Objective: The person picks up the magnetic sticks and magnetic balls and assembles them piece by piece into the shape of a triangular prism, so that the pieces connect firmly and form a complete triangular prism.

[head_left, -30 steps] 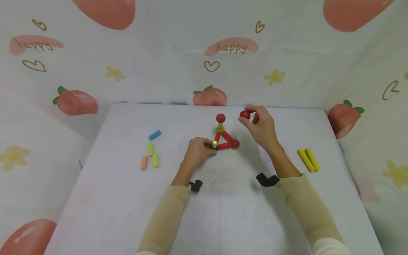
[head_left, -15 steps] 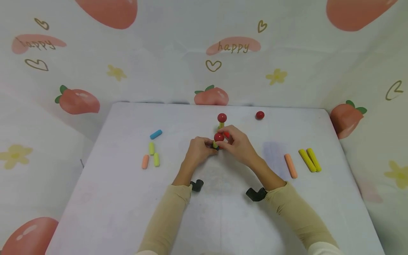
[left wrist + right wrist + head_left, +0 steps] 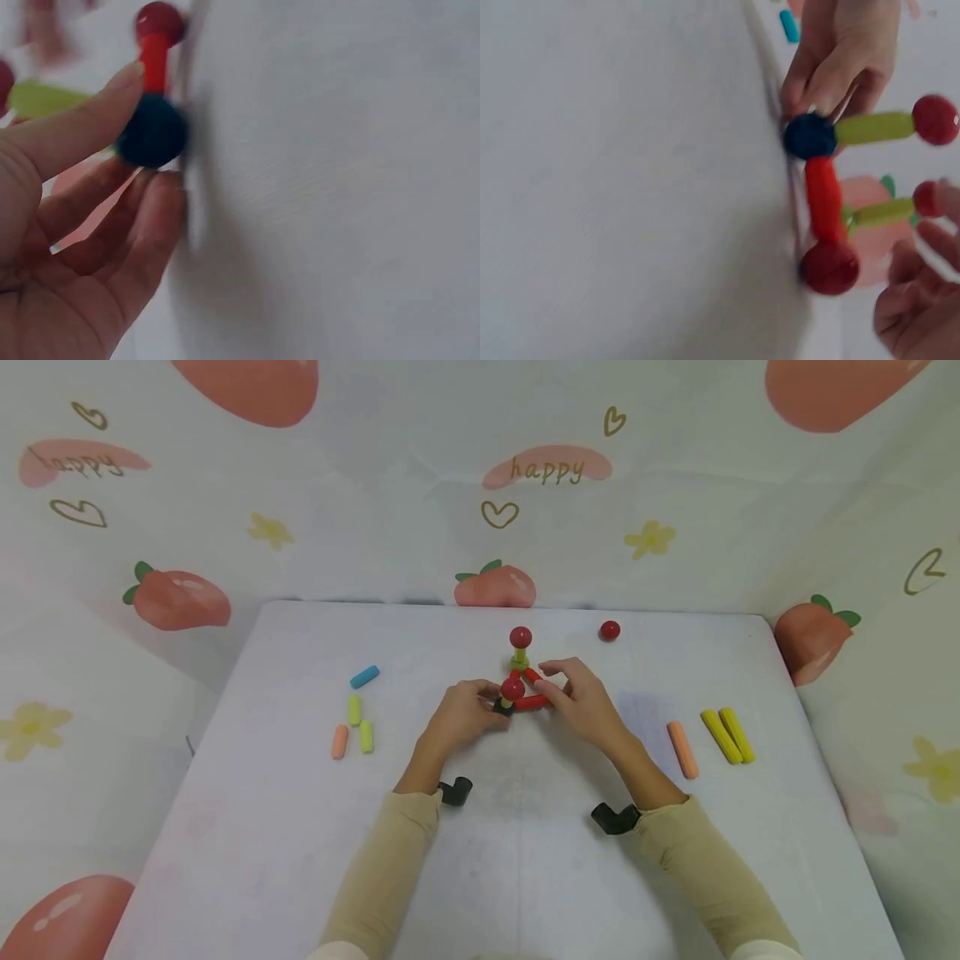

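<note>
Since half a second earlier my right hand (image 3: pixel 581 702) had let go of the red ball (image 3: pixel 513 687) and drawn back a little to the right; the ball now sat on top of the short green rod (image 3: pixel 507 702) at the near-left corner, which I judged meant that piece was seated and the upright was holding by itself.

In the head view the left hand (image 3: pixel 461 714) pinched the dark blue ball (image 3: pixel 504 709) at the foot of that rod. The right hand hovered just beside the red rod (image 3: pixel 531 702) of the triangle, fingers loosely spread and holding nothing that I could see. The rest of the structure (image 3: pixel 519 672) stood near the middle of the table (image 3: pixel 300 827), with a second upright topped by another red ball (image 3: pixel 520 637). A spare red ball (image 3: pixel 610 629) lay well apart near the far edge. A blue rod (image 3: pixel 364 677) and three short ones lay off to the left; an orange rod (image 3: pixel 682 749) and two yellow rods (image 3: pixel 726 735) to the right.

The left wrist view showed thumb and fingers (image 3: pixel 142 232) clamped on the dark blue ball, the red rod running off from it.

In the right wrist view the right hand's fingers (image 3: pixel 922 247) were curled loosely, close to the second upright; I could not tell whether they touched it.
</note>
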`<state>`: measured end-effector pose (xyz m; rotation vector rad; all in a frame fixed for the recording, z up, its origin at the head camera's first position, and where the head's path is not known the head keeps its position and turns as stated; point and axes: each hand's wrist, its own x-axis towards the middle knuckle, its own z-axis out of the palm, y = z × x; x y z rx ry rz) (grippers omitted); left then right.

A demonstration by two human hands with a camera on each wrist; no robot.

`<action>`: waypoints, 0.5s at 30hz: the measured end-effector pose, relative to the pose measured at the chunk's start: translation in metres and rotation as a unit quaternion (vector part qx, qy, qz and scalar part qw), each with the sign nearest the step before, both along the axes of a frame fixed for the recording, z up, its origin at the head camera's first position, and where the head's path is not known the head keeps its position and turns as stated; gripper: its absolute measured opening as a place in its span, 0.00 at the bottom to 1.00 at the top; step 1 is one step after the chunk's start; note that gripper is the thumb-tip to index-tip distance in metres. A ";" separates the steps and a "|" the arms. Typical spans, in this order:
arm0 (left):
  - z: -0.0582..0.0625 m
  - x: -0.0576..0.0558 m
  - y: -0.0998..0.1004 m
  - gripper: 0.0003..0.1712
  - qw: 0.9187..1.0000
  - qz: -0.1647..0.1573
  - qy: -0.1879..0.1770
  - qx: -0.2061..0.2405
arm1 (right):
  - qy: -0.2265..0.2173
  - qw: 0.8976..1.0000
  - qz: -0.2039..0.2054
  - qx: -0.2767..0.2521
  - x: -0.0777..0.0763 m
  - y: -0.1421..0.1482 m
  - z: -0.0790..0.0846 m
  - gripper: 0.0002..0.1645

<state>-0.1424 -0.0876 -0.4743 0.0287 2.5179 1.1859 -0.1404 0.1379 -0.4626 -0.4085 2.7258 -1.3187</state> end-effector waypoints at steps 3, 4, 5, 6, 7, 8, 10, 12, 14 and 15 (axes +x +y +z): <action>0.003 -0.005 -0.007 0.30 1.000 -0.008 -0.014 -0.005 | -0.044 0.997 -0.022 0.058 -0.002 0.010 -0.012 0.29; 0.004 -0.006 -0.009 0.30 1.000 -0.010 -0.019 -0.008 | -0.053 0.996 -0.024 0.070 -0.002 0.013 -0.015 0.29; 0.004 -0.008 -0.010 0.30 1.000 -0.013 -0.023 -0.011 | -0.058 0.995 -0.025 0.080 -0.003 0.014 -0.018 0.29; 0.005 -0.009 -0.011 0.29 0.999 -0.015 -0.027 -0.012 | -0.060 0.994 -0.023 0.088 -0.004 0.016 -0.021 0.29; 0.005 -0.010 -0.012 0.29 0.999 -0.018 -0.030 -0.013 | -0.062 0.994 -0.022 0.092 -0.005 0.017 -0.023 0.29; 0.006 -0.010 -0.012 0.28 0.999 -0.021 -0.034 -0.013 | -0.060 0.994 -0.020 0.095 -0.007 0.018 -0.024 0.27; 0.006 -0.011 -0.012 0.28 0.999 -0.028 -0.031 -0.010 | -0.052 0.994 -0.013 0.100 -0.011 0.020 -0.024 0.25; 0.006 -0.012 -0.012 0.27 0.999 -0.028 -0.020 -0.009 | -0.038 0.994 -0.003 0.105 -0.018 0.024 -0.024 0.24; 0.006 -0.013 -0.011 0.27 1.000 -0.020 -0.005 -0.010 | -0.028 0.994 0.003 0.105 -0.025 0.026 -0.024 0.24; 0.006 -0.013 -0.011 0.27 1.000 -0.012 0.002 -0.009 | -0.027 0.994 0.005 0.103 -0.027 0.027 -0.024 0.26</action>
